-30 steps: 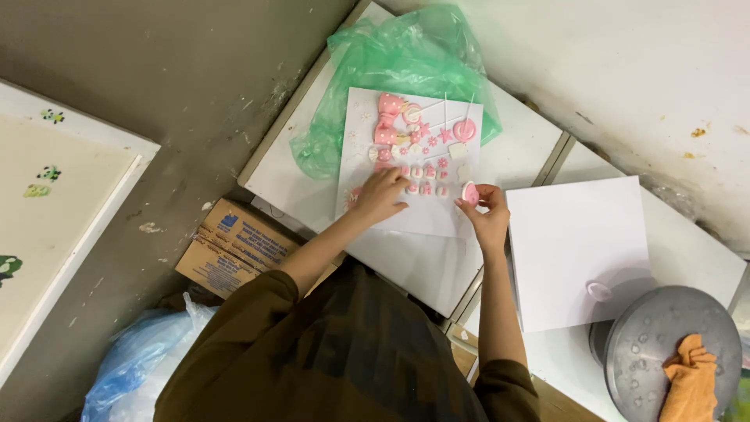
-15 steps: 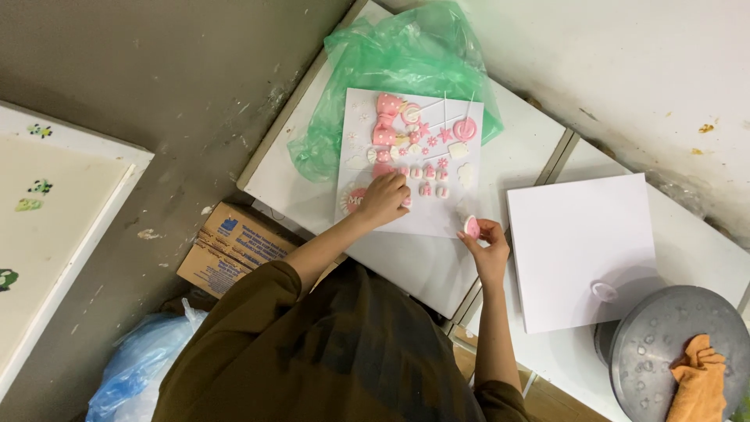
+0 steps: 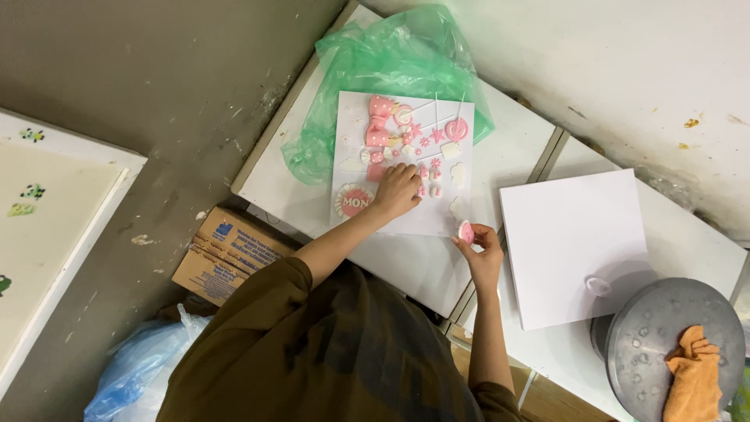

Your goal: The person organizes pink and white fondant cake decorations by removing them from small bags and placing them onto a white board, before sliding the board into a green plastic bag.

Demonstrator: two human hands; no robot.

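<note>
A white board [image 3: 441,223] lies on the white worktop, covered with several small pink and white sugar decorations [image 3: 406,137]. My left hand [image 3: 397,190] rests fingers-down on the board among the small pieces, near a round pink rosette [image 3: 353,201]. My right hand [image 3: 480,248] is just off the board's lower right corner, pinching a small pink round piece [image 3: 466,232] between thumb and fingers. Whether the left hand grips a piece is hidden by its fingers.
Crumpled green plastic [image 3: 391,62] sits behind the board. A blank white square board [image 3: 574,246] lies to the right, beside a grey metal turntable [image 3: 672,344] with an orange cloth [image 3: 691,371]. A cardboard box [image 3: 226,254] and blue bag [image 3: 141,367] sit on the floor.
My right hand has drawn the small pink piece down and off the decoration board toward its lower right corner. My left hand stays on the board, shifted slightly.
</note>
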